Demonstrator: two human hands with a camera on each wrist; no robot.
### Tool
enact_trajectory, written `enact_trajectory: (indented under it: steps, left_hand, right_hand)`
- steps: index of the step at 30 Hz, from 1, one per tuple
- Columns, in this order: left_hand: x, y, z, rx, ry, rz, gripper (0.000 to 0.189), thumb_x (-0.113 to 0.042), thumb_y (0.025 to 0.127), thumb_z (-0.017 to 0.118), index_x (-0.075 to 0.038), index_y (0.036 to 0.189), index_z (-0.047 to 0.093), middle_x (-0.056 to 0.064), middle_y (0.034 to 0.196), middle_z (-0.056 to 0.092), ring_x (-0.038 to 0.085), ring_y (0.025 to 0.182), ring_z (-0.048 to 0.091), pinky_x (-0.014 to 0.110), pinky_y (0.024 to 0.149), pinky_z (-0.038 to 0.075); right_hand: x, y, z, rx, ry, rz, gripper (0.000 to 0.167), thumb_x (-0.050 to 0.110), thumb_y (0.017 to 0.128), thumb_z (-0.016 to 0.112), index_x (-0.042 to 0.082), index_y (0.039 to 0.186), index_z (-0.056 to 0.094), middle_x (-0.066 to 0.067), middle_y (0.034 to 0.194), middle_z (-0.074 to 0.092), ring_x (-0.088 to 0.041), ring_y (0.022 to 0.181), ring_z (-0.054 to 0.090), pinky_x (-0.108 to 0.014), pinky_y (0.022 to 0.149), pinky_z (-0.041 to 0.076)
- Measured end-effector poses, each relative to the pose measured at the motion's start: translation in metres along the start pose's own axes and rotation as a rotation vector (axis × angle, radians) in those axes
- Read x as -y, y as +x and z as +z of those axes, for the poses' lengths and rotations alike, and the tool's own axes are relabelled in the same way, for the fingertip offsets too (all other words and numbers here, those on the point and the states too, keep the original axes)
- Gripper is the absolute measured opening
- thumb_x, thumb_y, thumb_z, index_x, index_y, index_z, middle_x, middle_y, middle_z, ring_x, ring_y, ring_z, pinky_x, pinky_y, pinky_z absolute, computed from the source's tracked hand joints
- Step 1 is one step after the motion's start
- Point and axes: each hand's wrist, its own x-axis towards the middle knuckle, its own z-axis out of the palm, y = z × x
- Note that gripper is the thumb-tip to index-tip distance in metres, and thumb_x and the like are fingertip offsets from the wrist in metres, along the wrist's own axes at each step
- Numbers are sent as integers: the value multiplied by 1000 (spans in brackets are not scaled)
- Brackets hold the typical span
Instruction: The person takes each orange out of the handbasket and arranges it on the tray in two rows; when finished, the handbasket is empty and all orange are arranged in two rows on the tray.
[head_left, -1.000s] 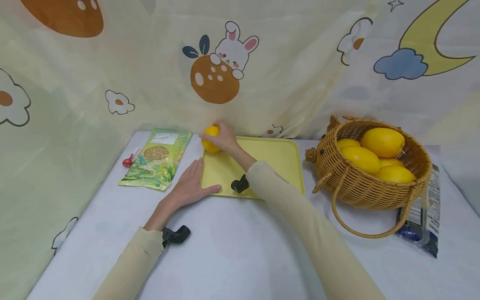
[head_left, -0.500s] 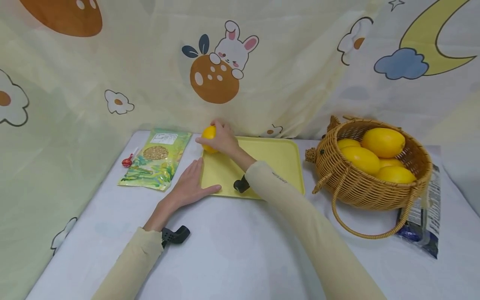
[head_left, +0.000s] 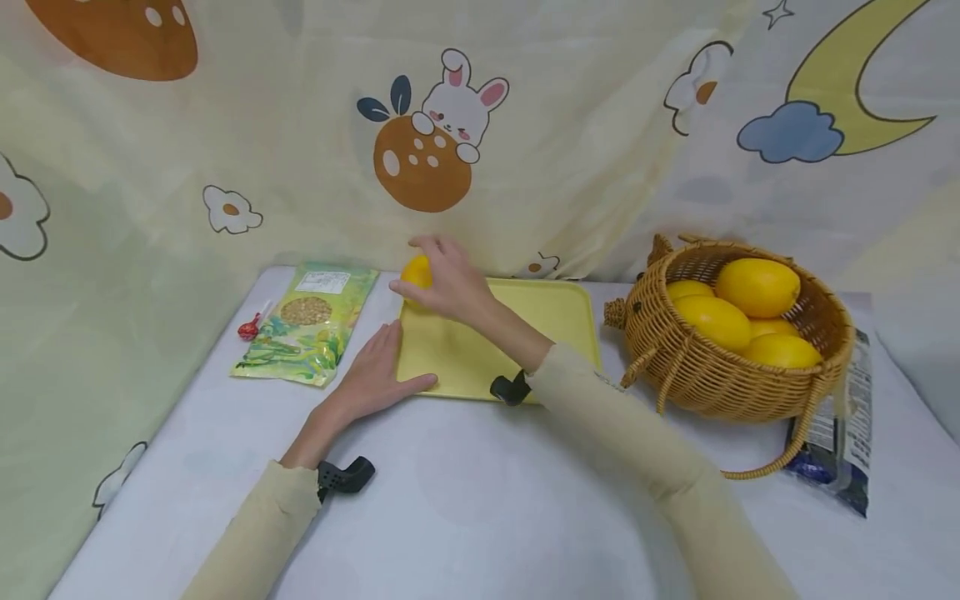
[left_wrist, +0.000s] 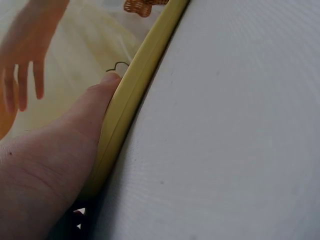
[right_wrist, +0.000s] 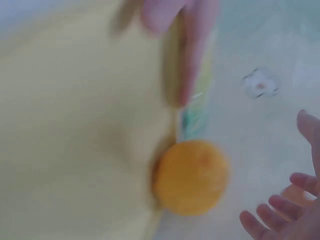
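Rested the left hand (head_left: 372, 375) with straight fingers at the near-left corner of the yellow tray (head_left: 467, 357) and held the right hand (head_left: 456, 285) uncurled, just beside the yellow fruit (right_wrist: 191, 177) at the far-left corner, seemingly placing it, likely needing next to withdraw clear.

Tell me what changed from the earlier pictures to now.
The right hand has let go of the lemon and drawn back rightward, its fingers spread. The lemon stayed at the far left corner of the tray, the left hand at the tray's left side; the basket is unmoved.
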Motion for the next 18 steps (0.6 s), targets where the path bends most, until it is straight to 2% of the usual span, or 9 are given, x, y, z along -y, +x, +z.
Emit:
enact_trajectory:
  steps: [2, 5, 10, 14, 18]
  left_hand:
    - [0, -1, 0, 1, -1, -6, 121, -78, 78, 54, -6, 156, -3, 13, 165, 1, 32, 153, 0, 54, 123, 11]
    - [0, 0, 0, 7, -1, -9, 122, -80, 77, 53, -7, 156, -4, 12, 165, -1, 31, 153, -1, 54, 123, 10]
    - [0, -1, 0, 3, -5, -17, 122, -79, 77, 55, -6, 156, -3, 13, 165, -1, 32, 153, 1, 53, 124, 10]
    - [0, -2, -1, 3, 0, -14, 120, -76, 78, 56, -4, 156, -2, 14, 165, -1, 32, 153, 1, 52, 124, 9]
    - [1, -2, -3, 10, 10, -3, 119, -74, 80, 56, -3, 155, -3, 15, 165, -2, 32, 153, 0, 51, 124, 9]
  right_hand:
    - [9, -20, -16, -8, 72, -89, 51, 44, 90, 64, 15, 131, 54, -6, 132, 53, -21, 115, 53, -35, 94, 51]
    - [17, -55, -39, 14, 189, -181, 32, 30, 92, 65, 13, 119, 62, -3, 121, 60, -18, 108, 56, -30, 87, 54]
    - [9, -114, -67, 23, 320, -276, 16, 18, 91, 67, 10, 105, 67, -1, 108, 67, -14, 103, 61, -31, 83, 58]
    - [-13, -149, -82, -7, 323, -293, 13, 12, 90, 68, 11, 103, 68, 0, 103, 69, -12, 97, 64, -29, 80, 59]
    - [-38, -173, -99, -41, 309, -248, 16, 7, 89, 68, 11, 105, 67, 0, 102, 70, -9, 91, 65, -25, 78, 58]
